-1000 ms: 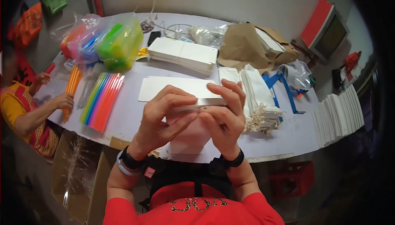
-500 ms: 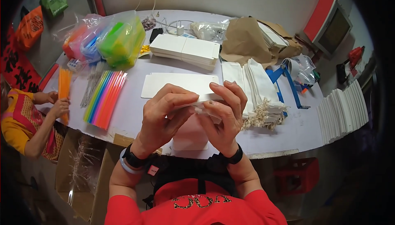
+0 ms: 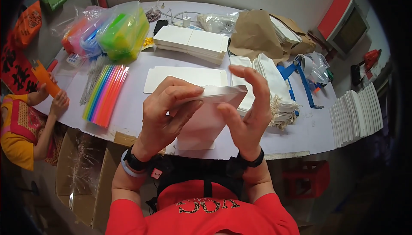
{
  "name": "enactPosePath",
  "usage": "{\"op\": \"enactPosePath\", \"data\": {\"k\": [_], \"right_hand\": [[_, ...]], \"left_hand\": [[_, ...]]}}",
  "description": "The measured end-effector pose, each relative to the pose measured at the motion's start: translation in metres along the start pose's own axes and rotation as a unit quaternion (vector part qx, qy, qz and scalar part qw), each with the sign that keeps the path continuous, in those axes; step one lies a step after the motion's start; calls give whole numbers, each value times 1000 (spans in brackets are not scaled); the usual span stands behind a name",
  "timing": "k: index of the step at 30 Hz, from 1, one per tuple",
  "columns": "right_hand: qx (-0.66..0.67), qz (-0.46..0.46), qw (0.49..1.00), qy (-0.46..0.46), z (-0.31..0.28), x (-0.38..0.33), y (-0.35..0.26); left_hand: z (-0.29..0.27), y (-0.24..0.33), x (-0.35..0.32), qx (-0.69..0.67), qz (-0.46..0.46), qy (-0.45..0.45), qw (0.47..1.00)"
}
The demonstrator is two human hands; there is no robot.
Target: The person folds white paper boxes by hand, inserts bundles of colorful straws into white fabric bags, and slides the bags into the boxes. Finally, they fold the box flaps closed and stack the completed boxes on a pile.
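A white paper box [image 3: 201,125] stands tall and narrow at the table's near edge, its upper edge tilted toward the right. My left hand [image 3: 165,112] pinches the left part of that upper edge between thumb and fingers. Beside the right corner, my right hand [image 3: 251,114] is open, thumb and fingers spread around the corner without gripping it. What is inside the box is hidden. Just beyond my hands lies a flat white carton [image 3: 184,77]. White cloth drawstring pouches [image 3: 268,91] are piled to the right of my right hand.
Coloured straws [image 3: 106,95] and thin wire brushes [image 3: 91,84] lie left. Behind are bagged straws [image 3: 124,35], tied cartons [image 3: 191,44] and brown paper [image 3: 255,35]. A blue metal frame [image 3: 302,80] and stacked white boxes [image 3: 358,117] stand right. A co-worker's hands [image 3: 59,102] hold an orange bundle [image 3: 45,78].
My right hand has let go of the box's upper edge, opened and shifted right. The left hand keeps its pinch. The co-worker's orange bundle has moved left and tilted.
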State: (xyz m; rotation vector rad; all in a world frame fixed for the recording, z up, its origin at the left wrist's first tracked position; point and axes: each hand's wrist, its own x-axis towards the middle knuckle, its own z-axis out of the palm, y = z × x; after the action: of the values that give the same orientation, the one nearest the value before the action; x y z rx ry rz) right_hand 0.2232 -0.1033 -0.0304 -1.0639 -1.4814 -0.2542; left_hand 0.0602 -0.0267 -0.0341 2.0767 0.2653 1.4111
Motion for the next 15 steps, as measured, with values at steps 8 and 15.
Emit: {"op": "enactPosePath", "data": {"k": [8, 15], "right_hand": [[-94, -126, 986, -56, -3, -1, -16], [-70, -111, 991, 29, 9, -8, -7]], "left_hand": [[2, -4, 3, 24, 36, 21, 999], [-4, -7, 4, 38, 25, 7, 999]]}}
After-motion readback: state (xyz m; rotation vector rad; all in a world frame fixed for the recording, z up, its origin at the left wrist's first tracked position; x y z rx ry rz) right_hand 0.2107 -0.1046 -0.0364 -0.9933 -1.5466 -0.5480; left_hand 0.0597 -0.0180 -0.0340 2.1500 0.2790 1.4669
